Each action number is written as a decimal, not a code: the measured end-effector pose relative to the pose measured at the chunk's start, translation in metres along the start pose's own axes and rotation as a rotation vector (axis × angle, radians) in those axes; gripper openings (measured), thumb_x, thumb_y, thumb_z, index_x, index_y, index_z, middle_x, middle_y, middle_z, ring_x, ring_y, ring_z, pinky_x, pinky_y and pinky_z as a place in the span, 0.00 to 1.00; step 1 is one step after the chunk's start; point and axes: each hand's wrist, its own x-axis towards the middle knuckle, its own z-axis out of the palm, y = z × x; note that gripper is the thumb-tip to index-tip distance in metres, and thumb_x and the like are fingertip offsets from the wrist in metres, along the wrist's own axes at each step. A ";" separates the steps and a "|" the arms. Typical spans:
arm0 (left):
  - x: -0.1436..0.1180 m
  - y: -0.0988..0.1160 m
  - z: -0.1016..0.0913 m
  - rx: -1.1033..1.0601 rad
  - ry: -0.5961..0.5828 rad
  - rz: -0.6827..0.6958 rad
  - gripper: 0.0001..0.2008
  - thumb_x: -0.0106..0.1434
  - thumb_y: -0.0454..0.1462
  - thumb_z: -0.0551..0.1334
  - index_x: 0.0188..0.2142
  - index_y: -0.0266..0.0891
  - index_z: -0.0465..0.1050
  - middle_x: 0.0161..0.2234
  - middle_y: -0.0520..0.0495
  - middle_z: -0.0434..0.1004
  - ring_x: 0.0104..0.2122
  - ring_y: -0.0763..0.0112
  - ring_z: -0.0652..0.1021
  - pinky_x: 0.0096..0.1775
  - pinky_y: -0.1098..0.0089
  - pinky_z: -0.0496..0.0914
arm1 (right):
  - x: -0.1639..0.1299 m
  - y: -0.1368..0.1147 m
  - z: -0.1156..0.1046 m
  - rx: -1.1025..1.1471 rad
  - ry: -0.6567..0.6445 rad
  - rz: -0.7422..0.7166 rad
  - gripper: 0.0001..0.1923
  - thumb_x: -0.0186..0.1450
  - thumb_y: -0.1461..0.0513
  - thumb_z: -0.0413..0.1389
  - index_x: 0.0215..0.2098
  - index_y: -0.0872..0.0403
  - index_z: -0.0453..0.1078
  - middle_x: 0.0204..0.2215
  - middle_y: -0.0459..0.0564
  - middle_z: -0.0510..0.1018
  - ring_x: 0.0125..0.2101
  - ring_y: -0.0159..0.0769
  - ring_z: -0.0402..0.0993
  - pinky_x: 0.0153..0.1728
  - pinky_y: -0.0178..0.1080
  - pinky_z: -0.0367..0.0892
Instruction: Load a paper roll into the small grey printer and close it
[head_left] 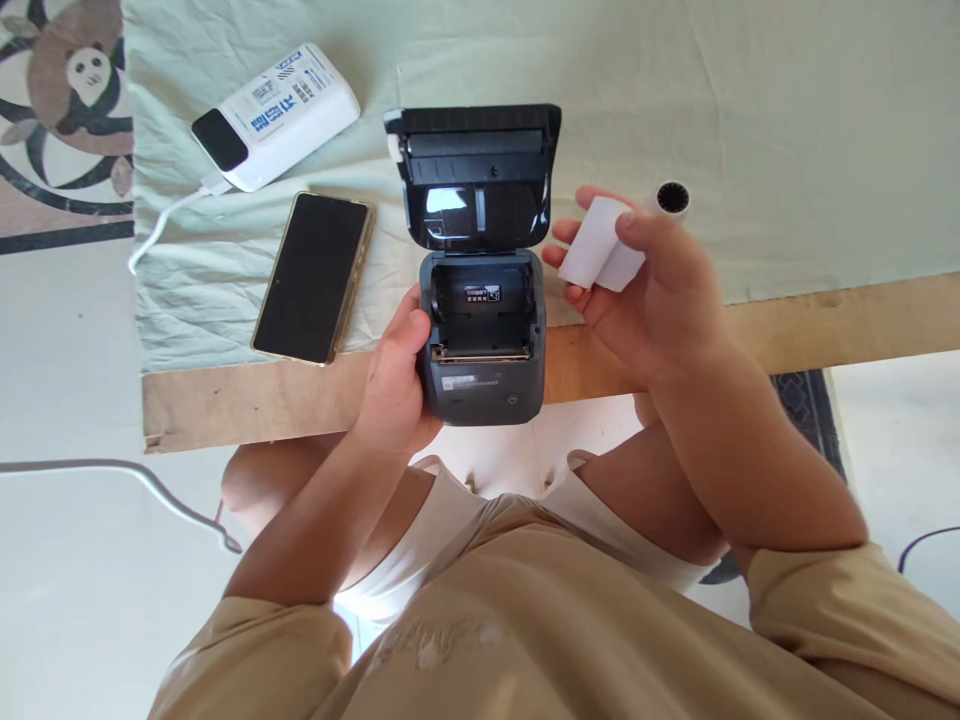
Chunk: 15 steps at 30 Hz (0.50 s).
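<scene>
Pale green cloth (750, 120) over wooden board (825, 320), white floor, left hand (394, 385) gripping open printer (480, 330), right hand (645, 290) pinching paper roll (611, 240)

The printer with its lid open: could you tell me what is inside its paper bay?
The printer bay holds no roll, only a small label on its back wall. The paper roll is in the right hand. The lower bay is shadowed.

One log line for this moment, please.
left hand: steadies label printer | lid open, bay empty | right hand: holds paper roll
</scene>
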 end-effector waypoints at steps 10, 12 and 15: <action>0.001 -0.008 -0.008 0.107 -0.166 0.012 0.38 0.60 0.53 0.79 0.65 0.51 0.71 0.57 0.43 0.86 0.65 0.39 0.83 0.54 0.50 0.88 | -0.045 -0.017 0.022 -0.750 -0.218 -0.655 0.15 0.72 0.58 0.67 0.55 0.33 0.77 0.62 0.39 0.82 0.62 0.47 0.81 0.64 0.52 0.82; 0.000 -0.011 -0.008 0.097 -0.168 0.036 0.36 0.62 0.51 0.78 0.66 0.52 0.71 0.57 0.44 0.86 0.64 0.40 0.84 0.51 0.53 0.88 | -0.040 -0.011 0.024 -0.932 -0.211 -0.681 0.12 0.68 0.60 0.67 0.48 0.38 0.75 0.52 0.45 0.86 0.55 0.49 0.83 0.58 0.54 0.83; -0.002 -0.012 -0.006 0.070 -0.157 0.058 0.32 0.65 0.47 0.76 0.66 0.51 0.73 0.59 0.44 0.85 0.62 0.44 0.85 0.52 0.55 0.87 | -0.030 -0.002 0.022 -1.077 -0.153 -0.841 0.11 0.65 0.64 0.64 0.42 0.42 0.71 0.42 0.46 0.87 0.47 0.49 0.85 0.46 0.54 0.80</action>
